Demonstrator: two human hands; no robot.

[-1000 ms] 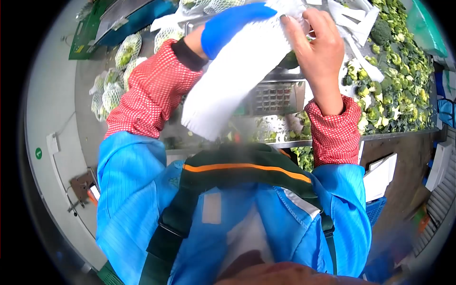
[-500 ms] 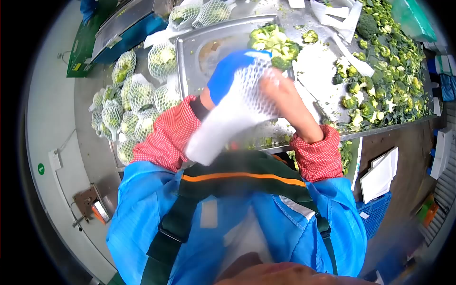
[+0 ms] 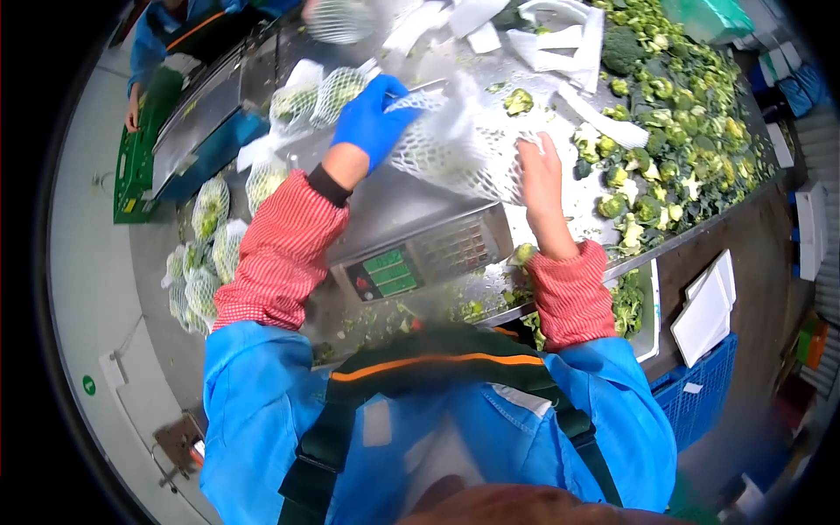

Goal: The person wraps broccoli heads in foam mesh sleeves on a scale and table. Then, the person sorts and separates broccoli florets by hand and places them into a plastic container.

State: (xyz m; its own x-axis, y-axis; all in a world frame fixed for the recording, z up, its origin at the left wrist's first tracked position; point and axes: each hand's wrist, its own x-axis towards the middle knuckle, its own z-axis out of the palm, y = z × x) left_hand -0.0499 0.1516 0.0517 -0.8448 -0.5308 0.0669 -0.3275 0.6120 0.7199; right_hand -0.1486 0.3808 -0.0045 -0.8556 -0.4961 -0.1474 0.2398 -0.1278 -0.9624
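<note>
A white foam mesh sleeve (image 3: 464, 153) is stretched between my two hands above a metal surface. My left hand (image 3: 372, 122), in a blue glove, is closed on its left edge. My bare right hand (image 3: 541, 175) grips the right edge, fingers pointing away from me. Below the sleeve is a weighing scale (image 3: 420, 262) with a green display and keypad. One small broccoli floret (image 3: 519, 101) lies just beyond the sleeve. Whatever lies behind the mesh is mostly hidden.
Broccoli florets (image 3: 647, 166) are heaped at right, near loose white sleeves (image 3: 560, 52). Net-wrapped broccoli (image 3: 210, 208) lies at left; one wrapped bundle (image 3: 341, 21) is blurred at the top. Another person's hand (image 3: 133, 115) is by a green crate (image 3: 136, 179).
My hands have moved apart, spreading the sleeve that hung bunched between them. The scale's display has come into sight, the floret cluster is no longer visible, and another person appears at upper left.
</note>
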